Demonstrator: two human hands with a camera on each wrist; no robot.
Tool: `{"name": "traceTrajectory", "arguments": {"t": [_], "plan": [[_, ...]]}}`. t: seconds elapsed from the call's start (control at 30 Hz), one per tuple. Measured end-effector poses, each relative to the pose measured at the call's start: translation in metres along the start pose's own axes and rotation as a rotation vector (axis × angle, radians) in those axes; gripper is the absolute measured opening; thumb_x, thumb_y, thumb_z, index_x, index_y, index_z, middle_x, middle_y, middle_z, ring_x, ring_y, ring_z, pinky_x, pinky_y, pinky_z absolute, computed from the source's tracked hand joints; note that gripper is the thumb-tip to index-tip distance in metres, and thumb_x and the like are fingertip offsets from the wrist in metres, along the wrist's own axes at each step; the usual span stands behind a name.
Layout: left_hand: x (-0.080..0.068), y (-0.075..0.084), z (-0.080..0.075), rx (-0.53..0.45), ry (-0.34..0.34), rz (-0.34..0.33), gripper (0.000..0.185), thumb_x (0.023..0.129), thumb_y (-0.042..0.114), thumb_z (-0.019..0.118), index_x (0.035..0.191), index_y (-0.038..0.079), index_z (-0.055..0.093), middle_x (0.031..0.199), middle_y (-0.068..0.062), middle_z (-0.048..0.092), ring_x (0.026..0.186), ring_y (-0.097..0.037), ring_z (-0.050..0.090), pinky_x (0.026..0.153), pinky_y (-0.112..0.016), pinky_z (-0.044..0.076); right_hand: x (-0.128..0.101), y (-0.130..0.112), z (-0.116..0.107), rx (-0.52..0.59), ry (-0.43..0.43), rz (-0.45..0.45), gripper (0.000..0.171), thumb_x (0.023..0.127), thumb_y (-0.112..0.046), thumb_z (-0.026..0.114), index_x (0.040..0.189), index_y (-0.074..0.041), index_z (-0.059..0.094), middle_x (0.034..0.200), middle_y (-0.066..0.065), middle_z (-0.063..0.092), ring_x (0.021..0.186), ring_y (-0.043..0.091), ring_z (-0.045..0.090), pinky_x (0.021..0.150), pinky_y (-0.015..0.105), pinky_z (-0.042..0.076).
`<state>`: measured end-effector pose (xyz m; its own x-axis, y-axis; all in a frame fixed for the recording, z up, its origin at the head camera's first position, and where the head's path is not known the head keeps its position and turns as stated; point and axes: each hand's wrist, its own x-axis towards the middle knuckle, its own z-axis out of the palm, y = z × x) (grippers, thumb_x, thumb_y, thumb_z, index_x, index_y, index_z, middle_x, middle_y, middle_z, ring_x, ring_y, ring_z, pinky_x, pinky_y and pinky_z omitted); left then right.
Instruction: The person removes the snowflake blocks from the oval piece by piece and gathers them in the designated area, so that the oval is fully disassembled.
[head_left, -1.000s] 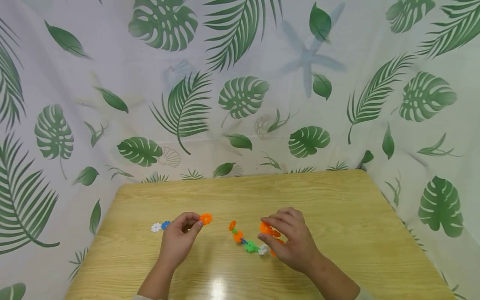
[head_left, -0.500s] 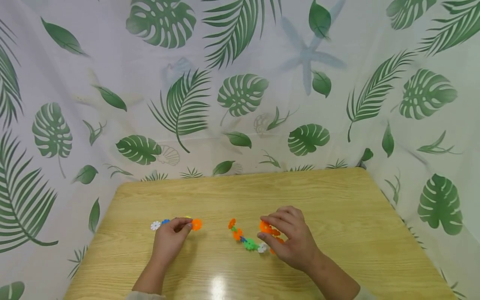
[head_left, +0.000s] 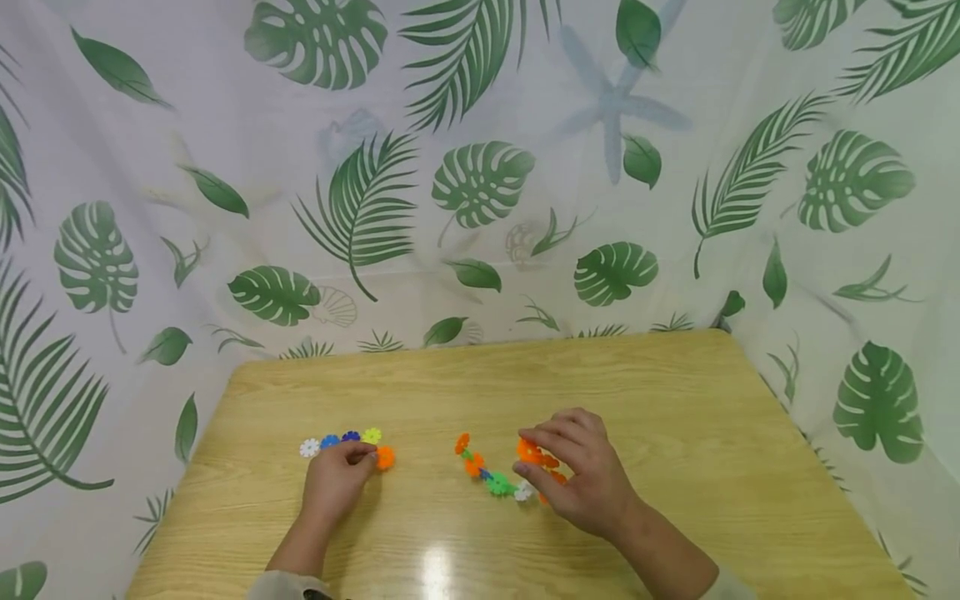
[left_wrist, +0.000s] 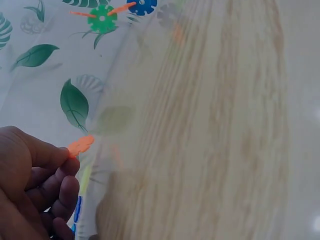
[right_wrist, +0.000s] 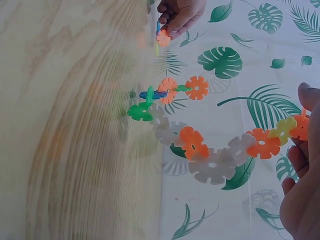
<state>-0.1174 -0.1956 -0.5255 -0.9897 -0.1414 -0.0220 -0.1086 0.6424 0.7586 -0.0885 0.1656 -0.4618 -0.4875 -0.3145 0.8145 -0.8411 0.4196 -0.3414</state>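
Observation:
My left hand (head_left: 334,482) pinches a loose orange flower-shaped plastic disc (head_left: 386,458) between thumb and fingertips. The same orange disc (left_wrist: 81,146) shows nearly edge-on in the left wrist view. With its thumb and fingers, my right hand (head_left: 581,475) grips one end of a chain of slotted flower discs linked edge to edge. The chain sags, with white discs (right_wrist: 212,166), orange discs (right_wrist: 263,143), a yellow disc (right_wrist: 283,130) and a green disc (head_left: 497,484) in it. Its other end is an orange disc (head_left: 462,443) left of my right hand. My palm hides part of the chain.
Beyond my left hand lie separate discs in a row: white (head_left: 310,447), light blue (head_left: 330,442), dark blue (head_left: 351,436) and yellow (head_left: 372,435). The wooden table (head_left: 480,383) meets a leaf-patterned cloth (head_left: 480,275) at its back and sides.
My left hand has moved left and slightly nearer to me with the orange disc, uncovering the dark blue and yellow discs. My right hand stays almost still with the chain.

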Motion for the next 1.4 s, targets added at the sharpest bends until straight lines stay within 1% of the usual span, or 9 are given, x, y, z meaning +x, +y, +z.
{"name": "traceTrajectory", "arguments": {"t": [0.17,0.37,0.57,0.87,1.13,1.4], "plan": [[0.003,-0.006,-0.002,0.065,0.015,0.001,0.018,0.095,0.02,0.073,0.104,0.007,0.081,0.095,-0.002,0.077,0.092,-0.022,0.071,0.081,-0.043,0.056,0.0,0.001,0.001,-0.002,-0.002,-0.007,0.033,0.096,-0.037,0.077,0.113,-0.009,0.078,0.102,-0.001,0.075,0.095,0.023,0.058,0.093,0.046,0.038],[0.006,-0.011,-0.003,0.125,0.031,-0.01,0.019,0.094,0.022,0.072,0.102,0.007,0.081,0.091,-0.001,0.076,0.086,-0.021,0.07,0.077,-0.042,0.056,0.0,0.0,0.001,0.004,-0.002,-0.012,0.032,0.095,-0.035,0.078,0.114,-0.008,0.078,0.102,-0.001,0.075,0.096,0.023,0.058,0.093,0.045,0.038],[0.01,-0.016,-0.004,0.168,0.051,-0.014,0.021,0.095,0.025,0.071,0.102,0.008,0.081,0.092,-0.001,0.077,0.085,-0.022,0.071,0.076,-0.043,0.056,0.0,-0.001,0.001,0.009,-0.006,-0.01,0.032,0.095,-0.034,0.078,0.114,-0.008,0.078,0.103,-0.001,0.075,0.096,0.023,0.058,0.093,0.045,0.038],[0.01,-0.014,-0.006,0.183,0.04,-0.03,0.021,0.095,0.026,0.071,0.102,0.009,0.081,0.091,-0.001,0.076,0.083,-0.021,0.07,0.076,-0.043,0.056,0.001,-0.001,0.0,0.009,-0.009,-0.006,0.032,0.095,-0.035,0.077,0.114,-0.009,0.078,0.103,-0.001,0.075,0.097,0.023,0.059,0.093,0.046,0.038],[0.012,-0.015,-0.007,0.193,0.047,-0.015,0.023,0.095,0.026,0.07,0.102,0.006,0.08,0.093,-0.004,0.077,0.086,-0.026,0.071,0.079,-0.047,0.057,0.002,-0.002,-0.001,0.005,-0.016,0.005,0.032,0.096,-0.036,0.077,0.115,-0.01,0.078,0.104,-0.002,0.074,0.097,0.023,0.058,0.094,0.046,0.039],[0.006,-0.011,-0.007,0.163,0.043,0.002,0.024,0.096,0.025,0.069,0.104,0.005,0.079,0.094,-0.004,0.075,0.087,-0.025,0.07,0.079,-0.047,0.056,0.0,-0.002,-0.001,0.001,-0.032,0.025,0.032,0.095,-0.036,0.077,0.115,-0.011,0.078,0.105,-0.004,0.074,0.099,0.021,0.058,0.094,0.044,0.038]]}}
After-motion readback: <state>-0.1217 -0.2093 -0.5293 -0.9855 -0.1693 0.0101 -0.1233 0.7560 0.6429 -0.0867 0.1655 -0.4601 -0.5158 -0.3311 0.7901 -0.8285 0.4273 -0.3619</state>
